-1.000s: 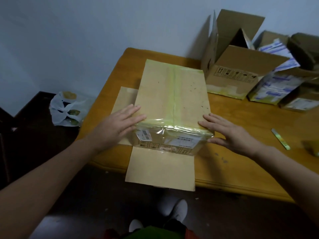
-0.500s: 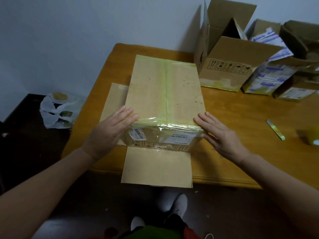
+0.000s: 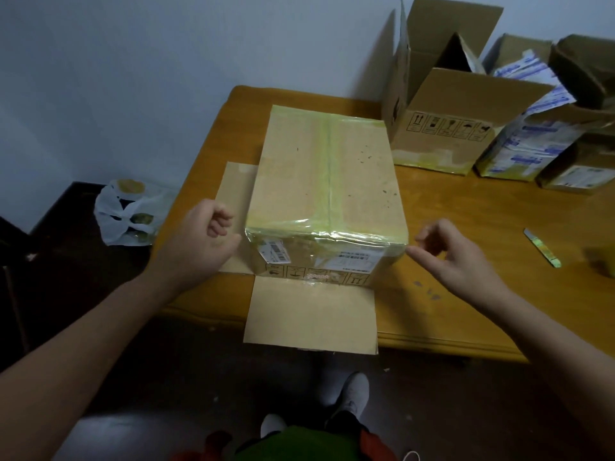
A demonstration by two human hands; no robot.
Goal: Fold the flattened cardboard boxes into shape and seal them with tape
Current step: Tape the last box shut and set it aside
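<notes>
A brown cardboard box stands on the wooden table, its upward face sealed with yellowish tape along the middle seam and the near edge. One flap lies flat over the table's front edge, and another spreads to the left. My left hand hovers beside the box's near left corner, fingers loosely curled and holding nothing. My right hand is beside the near right corner, its fingers loosely curled and a fingertip close to the taped edge.
An open cardboard box stands at the back right, with several more boxes beside it. A thin strip-like object and a blurred tape roll lie at the right. A white plastic bag sits on the floor at the left.
Both hands lay flat on the box's near corners before. They have now lifted off and drawn outward, with the fingers curling in. The box has not moved.
</notes>
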